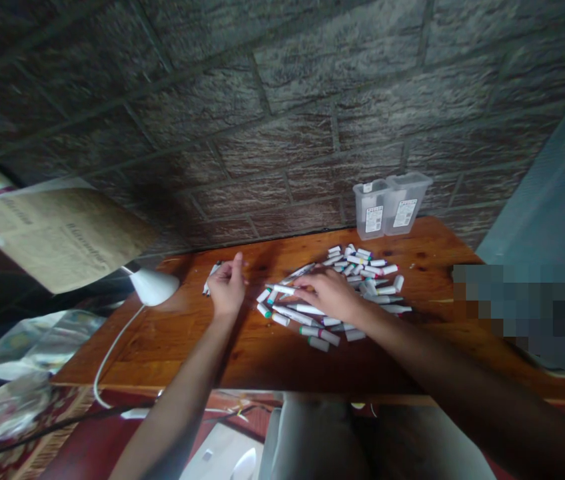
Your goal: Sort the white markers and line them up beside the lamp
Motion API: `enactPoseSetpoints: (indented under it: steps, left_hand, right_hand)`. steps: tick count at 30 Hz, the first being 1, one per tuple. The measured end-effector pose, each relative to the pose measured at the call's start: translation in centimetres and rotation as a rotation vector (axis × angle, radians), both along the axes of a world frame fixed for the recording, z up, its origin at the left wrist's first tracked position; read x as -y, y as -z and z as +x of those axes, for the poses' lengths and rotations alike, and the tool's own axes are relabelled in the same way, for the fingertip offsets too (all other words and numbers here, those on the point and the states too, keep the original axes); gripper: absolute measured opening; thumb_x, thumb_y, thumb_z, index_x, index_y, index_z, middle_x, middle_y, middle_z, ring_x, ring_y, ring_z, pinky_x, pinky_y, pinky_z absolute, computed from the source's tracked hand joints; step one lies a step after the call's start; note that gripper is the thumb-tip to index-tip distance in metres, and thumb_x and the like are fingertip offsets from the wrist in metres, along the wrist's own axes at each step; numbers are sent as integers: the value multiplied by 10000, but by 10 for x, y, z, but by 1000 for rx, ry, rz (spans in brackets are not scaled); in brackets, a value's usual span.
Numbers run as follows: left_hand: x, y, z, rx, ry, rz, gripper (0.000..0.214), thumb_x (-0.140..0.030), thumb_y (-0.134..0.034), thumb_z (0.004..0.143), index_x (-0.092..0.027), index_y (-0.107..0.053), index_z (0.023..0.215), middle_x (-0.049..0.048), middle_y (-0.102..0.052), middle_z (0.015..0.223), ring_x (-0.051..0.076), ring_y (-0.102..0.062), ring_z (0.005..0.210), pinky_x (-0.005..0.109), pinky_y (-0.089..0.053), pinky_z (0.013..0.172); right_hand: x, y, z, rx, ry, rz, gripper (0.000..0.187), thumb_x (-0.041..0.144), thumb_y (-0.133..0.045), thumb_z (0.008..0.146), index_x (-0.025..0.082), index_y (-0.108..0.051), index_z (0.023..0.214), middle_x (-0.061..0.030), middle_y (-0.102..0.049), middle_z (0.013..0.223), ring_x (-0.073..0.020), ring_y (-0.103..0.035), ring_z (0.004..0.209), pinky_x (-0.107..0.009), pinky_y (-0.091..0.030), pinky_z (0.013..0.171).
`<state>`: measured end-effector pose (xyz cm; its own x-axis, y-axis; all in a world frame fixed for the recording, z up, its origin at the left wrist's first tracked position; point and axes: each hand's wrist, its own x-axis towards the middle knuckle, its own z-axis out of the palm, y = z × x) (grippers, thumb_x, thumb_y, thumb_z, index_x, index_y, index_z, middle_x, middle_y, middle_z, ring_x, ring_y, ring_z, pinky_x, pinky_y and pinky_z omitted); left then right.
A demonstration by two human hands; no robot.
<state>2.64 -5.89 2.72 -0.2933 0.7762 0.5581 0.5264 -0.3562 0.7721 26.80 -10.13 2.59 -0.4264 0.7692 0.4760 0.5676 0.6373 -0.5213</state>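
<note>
White cylindrical plastic markers point(357, 280) with coloured caps in green, grey and pink lie in a loose heap on the right half of the glossy reddish-brown wooden surface point(172, 340). The right hand point(330, 295) rests palm down on the heap, its fingers closed around a single white marker point(281, 289) that points left. The left hand point(226, 287) lies further left, its fingers curled over a small bunch of markers point(210, 273) set apart from the heap; I cannot tell whether it grips them. Two clear plastic tubs point(392, 203) stand against the rough dark brick-pattern wall point(282, 100), each with a white label whose print is too small to read. A smooth white lamp head point(153, 285) sits beside the left hand.
</note>
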Motion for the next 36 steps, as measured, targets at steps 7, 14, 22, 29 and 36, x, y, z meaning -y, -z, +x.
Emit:
enactPoseSetpoints:
  steps: [7,14,22,29,36]
  left_hand:
    - [6,-1,12,90,262,-44,303,-436,-651,813,-149,-684,907,31,-663,732,103,-533,573,212,-404,534]
    - [16,-3,28,335,796,-434,348,-437,-695,790,-106,-726,893,5,-575,556,65,-435,460,199,-316,456]
    - [17,-7,31,507,751,-393,301,-378,-779,702,-154,-697,886,-30,-528,554,66,-435,500,189,-333,489]
    - [-7,-53,-30,-73,362,-502,391,-538,-709,708,-164,-626,627,-36,-442,439,72,-338,367,214,-189,382]
    - [-33,-52,-38,-1075,-76,-680,350,-555,-680,679,-214,-699,598,49,-625,594,201,-608,630,243,-354,526]
  right_hand:
    - [-10,-4,13,-501,40,-240,179,276,-607,884,186,-720,989,-56,-753,972,-178,-699,884,-294,-524,788]
    - [1,-4,-10,-561,41,-96,117,279,-657,852,190,-678,927,-39,-744,930,-159,-696,864,-277,-519,805]
    - [9,-9,-12,-440,130,-16,135,330,-656,852,200,-623,841,-24,-716,853,-160,-671,800,-260,-485,728]
    - [-11,0,17,-369,216,-33,204,360,-603,880,197,-638,761,-23,-719,769,-156,-659,697,-255,-449,650]
    - [-6,-4,16,-331,177,-40,231,373,-587,893,200,-668,764,-23,-729,768,-164,-668,708,-261,-449,671]
